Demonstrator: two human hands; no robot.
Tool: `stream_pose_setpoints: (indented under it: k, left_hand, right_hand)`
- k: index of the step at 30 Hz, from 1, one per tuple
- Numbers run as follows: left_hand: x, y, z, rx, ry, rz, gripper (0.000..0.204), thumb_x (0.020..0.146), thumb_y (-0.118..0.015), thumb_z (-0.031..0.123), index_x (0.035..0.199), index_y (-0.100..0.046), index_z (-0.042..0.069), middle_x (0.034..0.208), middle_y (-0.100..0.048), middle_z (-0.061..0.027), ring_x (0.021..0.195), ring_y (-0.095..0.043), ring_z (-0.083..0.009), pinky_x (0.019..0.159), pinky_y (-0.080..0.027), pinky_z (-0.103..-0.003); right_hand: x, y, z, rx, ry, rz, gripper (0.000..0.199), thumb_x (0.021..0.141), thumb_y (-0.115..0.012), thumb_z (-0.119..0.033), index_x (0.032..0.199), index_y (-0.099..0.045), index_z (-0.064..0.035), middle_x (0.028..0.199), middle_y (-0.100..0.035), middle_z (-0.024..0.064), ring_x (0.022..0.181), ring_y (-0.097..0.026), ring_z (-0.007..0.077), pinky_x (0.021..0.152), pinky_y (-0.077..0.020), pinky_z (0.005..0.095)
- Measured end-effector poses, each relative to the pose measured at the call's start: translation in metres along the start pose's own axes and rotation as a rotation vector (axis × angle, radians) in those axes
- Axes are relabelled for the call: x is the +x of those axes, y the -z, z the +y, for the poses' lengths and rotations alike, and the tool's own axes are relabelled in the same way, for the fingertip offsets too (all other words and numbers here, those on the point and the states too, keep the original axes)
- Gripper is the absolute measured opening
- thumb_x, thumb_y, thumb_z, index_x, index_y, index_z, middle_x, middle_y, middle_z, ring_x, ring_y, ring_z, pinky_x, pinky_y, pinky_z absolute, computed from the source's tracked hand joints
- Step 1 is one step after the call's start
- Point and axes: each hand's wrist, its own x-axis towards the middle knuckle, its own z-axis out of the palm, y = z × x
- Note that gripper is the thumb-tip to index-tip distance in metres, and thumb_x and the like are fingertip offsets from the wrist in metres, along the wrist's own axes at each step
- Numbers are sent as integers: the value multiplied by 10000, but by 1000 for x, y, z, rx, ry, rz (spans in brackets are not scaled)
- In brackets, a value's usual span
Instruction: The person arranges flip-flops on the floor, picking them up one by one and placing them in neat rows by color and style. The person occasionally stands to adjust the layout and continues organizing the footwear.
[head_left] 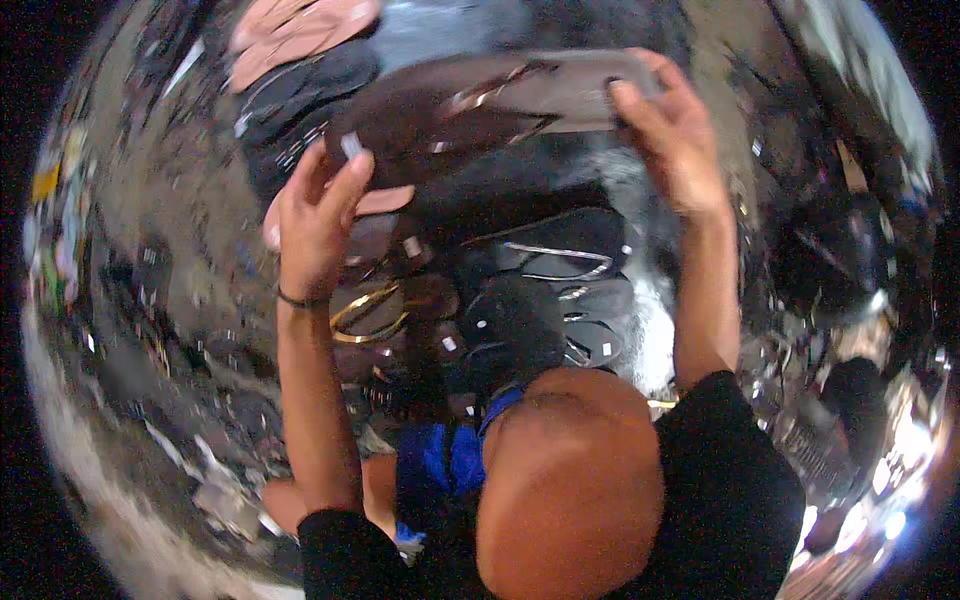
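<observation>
together left hand (318, 215) and right hand (672, 135) hold dark flip-flops (480, 105) above a sandal pile (520, 290).

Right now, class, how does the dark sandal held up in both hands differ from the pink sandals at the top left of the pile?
The held dark sandal is brown-black, while the pink sandals are pale pink. The dark sandal is gripped between the left hand and the right hand; the pink sandals lie untouched. Both are flat strapped footwear.

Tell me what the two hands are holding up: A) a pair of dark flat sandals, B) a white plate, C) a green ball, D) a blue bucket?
A: the left hand and right hand each hold one end of a pair of dark flat sandals, above a pile of more sandals.
</observation>
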Motion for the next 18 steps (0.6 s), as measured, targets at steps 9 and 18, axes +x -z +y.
stream_pose_setpoints:
  k: [9,18]
  left_hand:
    - [-80,122,-44,189,-316,792,612,882,-744,202,1371,-437,-3,1304,-563,-163,1139,-596,-210,914,-518,-355]
    - [-204,243,-147,971,5,1259,683,807,-709,137,1402,-391,25,1347,-478,-217,1276,-420,-413,1092,-334,-479]
  right_hand:
    - [21,-177,-2,-82,373,-349,394,913,-644,-39,1297,-568,5,1246,-634,136,1130,-615,224,1009,-468,365]
    - [48,-402,96,-695,1359,-835,560,798,-666,58,1316,-594,-141,1310,-539,165,1198,-568,359,991,-508,391]
